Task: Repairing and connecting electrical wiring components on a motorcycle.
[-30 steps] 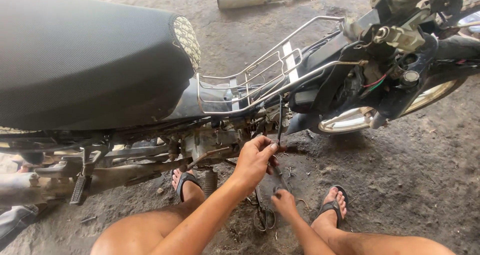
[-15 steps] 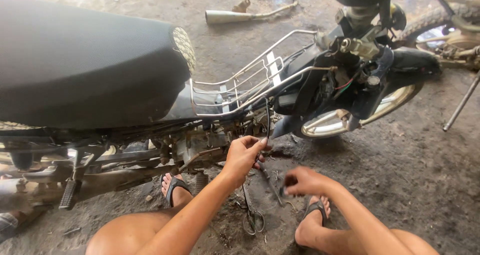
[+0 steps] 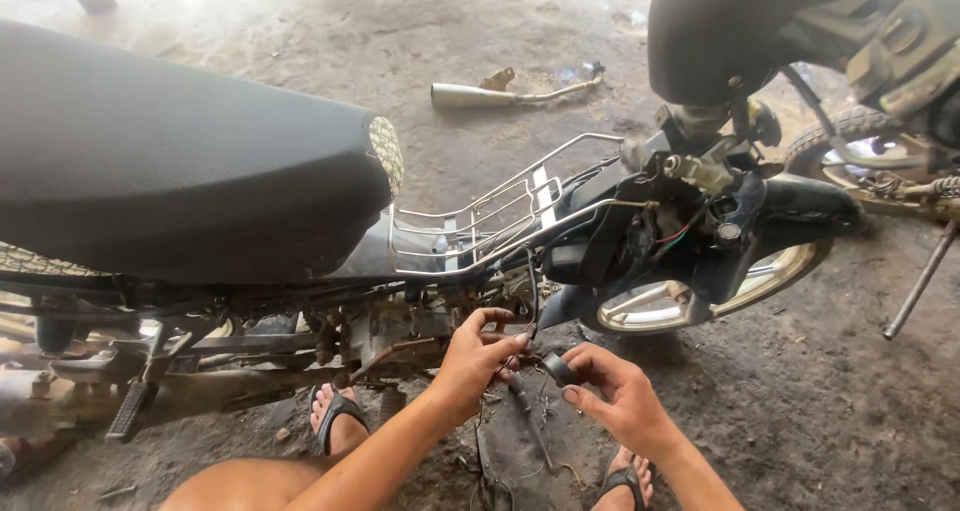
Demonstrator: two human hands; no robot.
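dirt workshop floor (image 3: 820, 411), oily and gritty, w/ a stripped motorbike (image 3: 600, 251) standing across it and a loose exhaust pipe (image 3: 500, 93) lying well beyond the bike.

left hand (image 3: 478, 356) is curled at the engine (image 3: 400, 331), fingertips pinched round a thin black wire (image 3: 532, 291) that hangs from under the wire rack (image 3: 490, 226). right hand (image 3: 615, 386) sits just beside it, thumb and forefinger gripping a small dark rubber cap (image 3: 560, 369), other fingers half folded. cap is between the two hands, just off the left fingertips, below the frame. more loose wires (image 3: 520, 441) trail on the ground under both hands, btwn the sandalled feet (image 3: 335, 416).

what could go wrong, imo: cap is small and prob greasy, held by two fingertips only, so a slip drops it into dirt the same colour and it gets lost or picks up grit. wire is thin, a hard tug by the left fingers could pull it off whatever it's joined to, can't see that end. hanging strands near the fingers could snag. bare toes sit right below the work, near the metal.
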